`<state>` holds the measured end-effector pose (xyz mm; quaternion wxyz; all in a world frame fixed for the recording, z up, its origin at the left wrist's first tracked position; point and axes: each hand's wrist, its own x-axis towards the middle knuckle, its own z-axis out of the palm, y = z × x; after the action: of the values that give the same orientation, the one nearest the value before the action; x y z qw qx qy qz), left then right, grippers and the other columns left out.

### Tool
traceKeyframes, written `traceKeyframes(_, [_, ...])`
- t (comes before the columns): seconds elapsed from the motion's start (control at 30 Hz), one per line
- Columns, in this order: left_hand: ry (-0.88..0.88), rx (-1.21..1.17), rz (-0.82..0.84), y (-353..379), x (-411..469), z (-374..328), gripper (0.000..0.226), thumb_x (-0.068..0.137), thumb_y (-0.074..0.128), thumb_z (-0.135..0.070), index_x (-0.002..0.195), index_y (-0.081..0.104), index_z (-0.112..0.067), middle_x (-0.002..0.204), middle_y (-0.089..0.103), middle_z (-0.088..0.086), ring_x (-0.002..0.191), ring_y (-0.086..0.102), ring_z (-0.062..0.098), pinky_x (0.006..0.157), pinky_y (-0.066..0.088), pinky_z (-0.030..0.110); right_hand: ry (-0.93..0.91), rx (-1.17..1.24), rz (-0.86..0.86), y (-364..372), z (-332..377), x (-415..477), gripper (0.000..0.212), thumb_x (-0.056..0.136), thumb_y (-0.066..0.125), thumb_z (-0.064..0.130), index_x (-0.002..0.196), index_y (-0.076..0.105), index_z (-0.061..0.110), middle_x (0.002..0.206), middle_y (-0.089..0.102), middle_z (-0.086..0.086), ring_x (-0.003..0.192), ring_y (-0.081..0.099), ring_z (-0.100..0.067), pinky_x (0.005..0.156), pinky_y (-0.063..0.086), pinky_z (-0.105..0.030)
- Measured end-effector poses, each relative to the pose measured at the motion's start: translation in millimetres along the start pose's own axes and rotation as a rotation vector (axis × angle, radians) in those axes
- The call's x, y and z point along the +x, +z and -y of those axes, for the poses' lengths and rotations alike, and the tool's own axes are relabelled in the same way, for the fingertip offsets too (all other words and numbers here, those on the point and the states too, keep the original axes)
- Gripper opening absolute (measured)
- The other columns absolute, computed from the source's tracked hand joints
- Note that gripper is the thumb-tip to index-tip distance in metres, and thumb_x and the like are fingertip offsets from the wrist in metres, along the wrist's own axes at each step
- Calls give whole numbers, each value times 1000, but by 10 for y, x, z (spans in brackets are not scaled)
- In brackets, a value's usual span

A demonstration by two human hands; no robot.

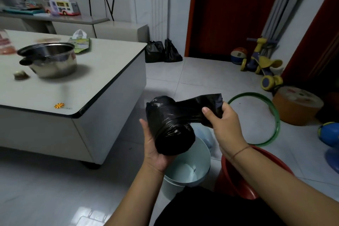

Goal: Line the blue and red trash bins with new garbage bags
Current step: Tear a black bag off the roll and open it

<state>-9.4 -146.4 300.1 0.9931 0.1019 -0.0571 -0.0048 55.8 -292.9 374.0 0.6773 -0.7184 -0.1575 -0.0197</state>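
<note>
A thick roll of black garbage bags (170, 124) rests in my left hand (154, 150), held from below above the pale blue bin (190, 170). My right hand (222, 119) pinches the loose end of the outer bag (207, 102), drawn out to the right of the roll. The blue bin stands on the floor under my hands, unlined, its inside bare. The red bin (236, 176) stands just right of it, mostly hidden under my right forearm.
A white low table (95, 82) with a steel pot (53, 58) stands to the left. Two filled black bags (161, 51) lean by the door. A green hoop (271, 115), a round stool (297, 104), a toy scooter (264, 64) and balls lie on the right floor.
</note>
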Motion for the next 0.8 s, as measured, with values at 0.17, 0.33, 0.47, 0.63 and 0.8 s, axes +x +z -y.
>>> traceKeyframes(0.17, [116, 1, -12, -127, -34, -35, 81, 72, 57, -74, 119, 67, -10, 118, 67, 14, 111, 62, 32, 95, 48, 48, 49, 4, -62, -136, -65, 163, 11, 87, 66, 15, 97, 63, 13, 98, 71, -12, 94, 68, -29, 85, 56, -50])
traceKeyframes(0.33, [145, 22, -53, -185, -72, -119, 85, 68, 64, -69, 135, 52, -18, 128, 58, 12, 120, 54, 30, 97, 47, 48, 109, 131, -153, -307, -136, 350, 10, 86, 67, 10, 94, 62, 15, 94, 68, -9, 85, 68, -25, 57, 57, -24])
traceKeyframes(0.47, [113, 52, -99, -143, -68, -136, 90, 59, 82, -51, 135, 53, -12, 130, 56, 11, 121, 52, 26, 105, 43, 43, 487, 602, -86, -344, -149, 359, 25, 84, 65, 25, 103, 63, 9, 104, 69, -13, 96, 67, -27, 66, 61, -33])
traceKeyframes(0.63, [74, 211, -142, 33, 36, -86, 89, 59, 87, -39, 135, 53, -6, 133, 57, 22, 117, 59, 35, 99, 47, 50, 610, 568, 442, -80, -63, 10, 70, 71, 58, 57, 125, 60, 13, 121, 67, -6, 119, 57, -22, 106, 40, -40])
traceKeyframes(0.8, [80, 505, -229, 152, 92, 20, 100, 55, 85, -52, 137, 49, -9, 132, 59, 20, 122, 56, 34, 100, 45, 47, 323, 460, 195, 204, 95, -134, 48, 69, 77, 18, 114, 65, 4, 108, 73, -16, 103, 68, -30, 95, 51, -43])
